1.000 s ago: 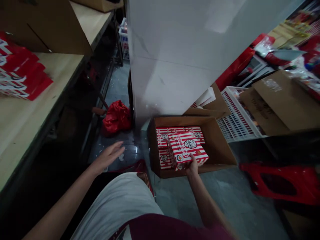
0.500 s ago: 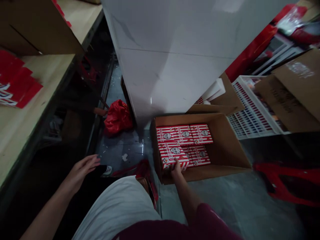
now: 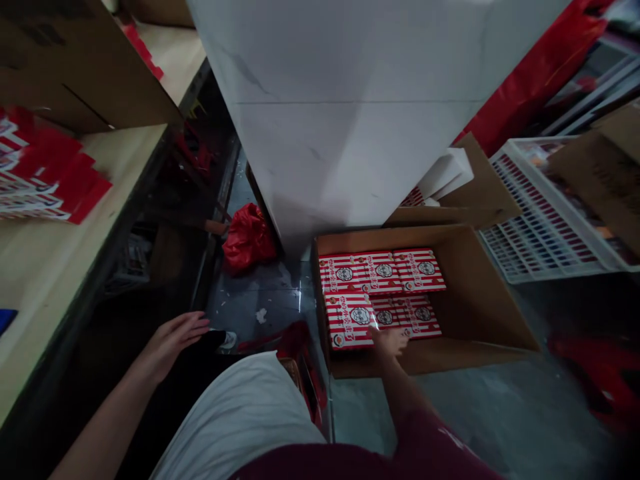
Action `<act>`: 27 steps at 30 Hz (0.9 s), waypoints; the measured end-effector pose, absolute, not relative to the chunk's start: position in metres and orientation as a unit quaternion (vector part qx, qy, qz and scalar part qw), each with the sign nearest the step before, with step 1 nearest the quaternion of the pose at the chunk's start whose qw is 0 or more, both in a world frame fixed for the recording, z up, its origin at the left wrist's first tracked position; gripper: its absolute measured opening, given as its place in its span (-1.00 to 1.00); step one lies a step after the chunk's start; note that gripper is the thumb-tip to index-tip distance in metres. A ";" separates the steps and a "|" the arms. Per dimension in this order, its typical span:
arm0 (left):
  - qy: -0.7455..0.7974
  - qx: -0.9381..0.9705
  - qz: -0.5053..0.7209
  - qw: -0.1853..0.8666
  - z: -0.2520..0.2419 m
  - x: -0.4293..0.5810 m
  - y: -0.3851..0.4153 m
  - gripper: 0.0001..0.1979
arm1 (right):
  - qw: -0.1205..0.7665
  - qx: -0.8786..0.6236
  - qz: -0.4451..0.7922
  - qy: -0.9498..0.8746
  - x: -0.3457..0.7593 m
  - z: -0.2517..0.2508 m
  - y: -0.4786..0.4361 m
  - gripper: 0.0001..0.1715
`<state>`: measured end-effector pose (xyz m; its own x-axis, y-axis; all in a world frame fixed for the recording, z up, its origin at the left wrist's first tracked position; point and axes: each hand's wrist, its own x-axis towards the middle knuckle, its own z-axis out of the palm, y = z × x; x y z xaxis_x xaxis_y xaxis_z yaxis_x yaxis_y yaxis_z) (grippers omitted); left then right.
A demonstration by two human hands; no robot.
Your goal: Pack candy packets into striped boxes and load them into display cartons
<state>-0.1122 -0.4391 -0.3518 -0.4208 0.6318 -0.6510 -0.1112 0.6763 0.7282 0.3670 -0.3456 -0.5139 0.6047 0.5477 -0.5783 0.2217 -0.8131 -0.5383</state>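
My right hand [image 3: 391, 341] is inside the brown cardboard box [image 3: 493, 293] on the floor, fingers apart and holding nothing. Its thumb side is close against a red-and-white striped carton [image 3: 345, 319] at the front left; I cannot tell whether they touch. Behind and beside that carton, several matching cartons [image 3: 383, 270] lie packed in rows, each printed with a face logo. The right part of the cardboard box shows its bare bottom. My left hand [image 3: 177, 340] hangs in the air over the floor, fingers stretched out and nothing in them.
A white tiled pillar [image 3: 330, 153] rises behind the cardboard box. To the right stands a white plastic basket [image 3: 545, 247]. A wooden table [image 3: 115, 160] with stacked red-and-white cartons [image 3: 60, 173] runs along the left. A red plastic bag [image 3: 249, 240] and a red stool [image 3: 300, 347] are on the floor.
The right hand has let go of the front-left striped carton and moved right, its fingers spreading. That carton now sits flatter in its row. The left hand stays about where it was.
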 end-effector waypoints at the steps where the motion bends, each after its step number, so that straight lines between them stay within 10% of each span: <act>1: 0.767 0.160 0.360 0.506 -0.354 -0.115 -0.444 -0.48 | 0.174 -0.872 0.378 -0.257 0.370 -0.518 -0.337 0.30; 9: 0.786 0.073 0.344 0.508 -0.366 -0.120 -0.471 -0.67 | -0.181 -0.636 0.340 -0.668 0.341 -0.578 -0.352 0.20; 27: 0.783 0.081 0.320 0.527 -0.370 -0.076 -0.437 -0.35 | -0.072 -0.286 0.251 -0.922 0.358 -0.635 -0.390 -0.47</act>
